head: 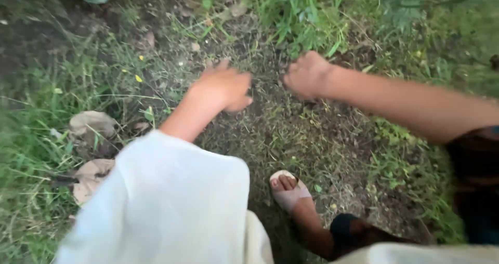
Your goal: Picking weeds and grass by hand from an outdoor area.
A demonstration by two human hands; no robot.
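My left hand (224,86) reaches down over patchy grass and bare soil (291,134), palm down with the fingers loosely curled; nothing shows in it. My right hand (307,75) is beside it, a short gap to the right, closed into a loose fist close to the ground. Whether it grips grass or anything else is hidden by blur and its own fingers. A wide white sleeve (166,201) covers my left arm. My right forearm (410,105) is bare.
My foot in a pale sandal (289,191) stands on the soil below the hands. Dry brown leaves (92,123) lie at the left in taller grass. Green weeds (301,14) grow beyond the hands, and grass (416,181) spreads at the right.
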